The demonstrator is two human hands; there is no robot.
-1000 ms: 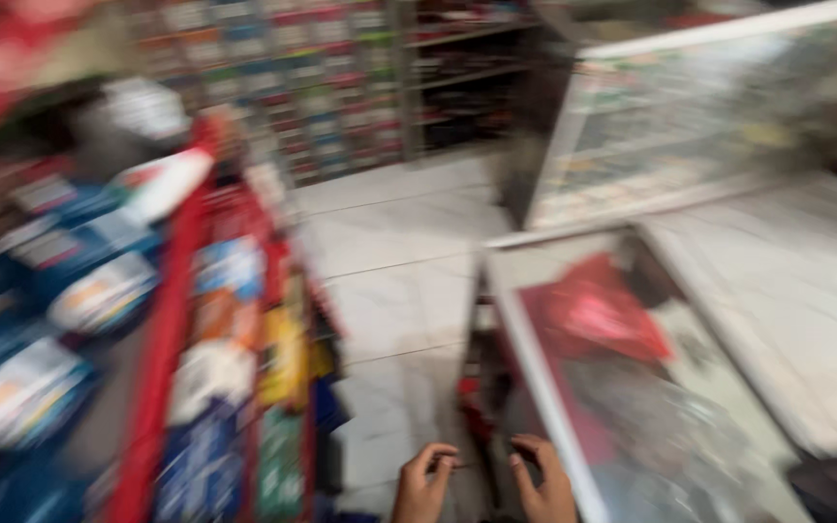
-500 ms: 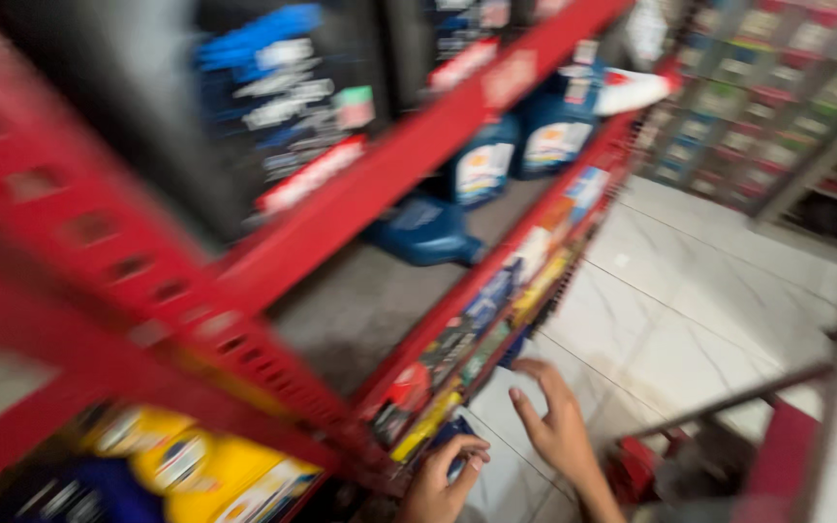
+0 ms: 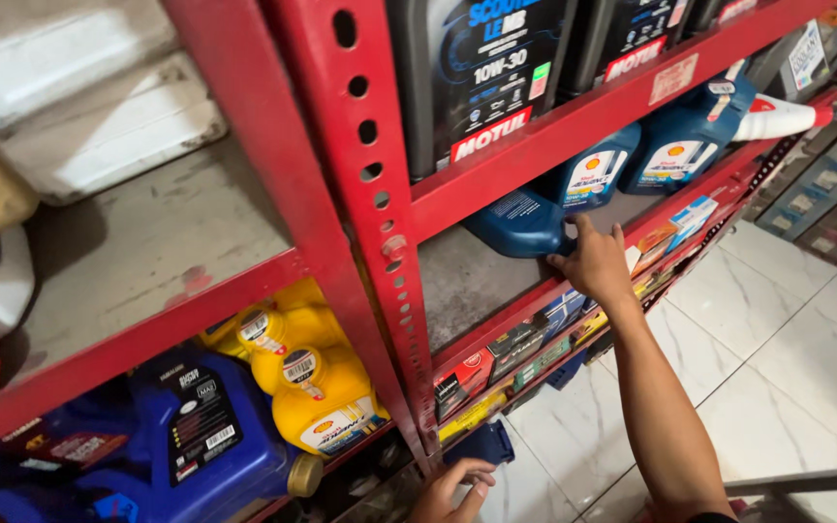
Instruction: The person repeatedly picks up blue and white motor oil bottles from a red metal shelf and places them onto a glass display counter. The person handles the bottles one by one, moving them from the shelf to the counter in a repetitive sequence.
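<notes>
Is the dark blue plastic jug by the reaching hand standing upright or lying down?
Lying down: the dark blue plastic jug rests on its side on the grey shelf board, right hand touching it.

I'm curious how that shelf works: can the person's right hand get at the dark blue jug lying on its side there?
Probably yes. The right hand is already at the shelf edge, fingertips touching the lying blue jug. Nothing stands between them, and the shelf front is open.

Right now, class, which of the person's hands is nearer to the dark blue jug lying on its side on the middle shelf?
Right. The right hand reaches onto the shelf and touches the dark blue jug. The left hand hangs low, beside the red post, well below the jug.
</notes>
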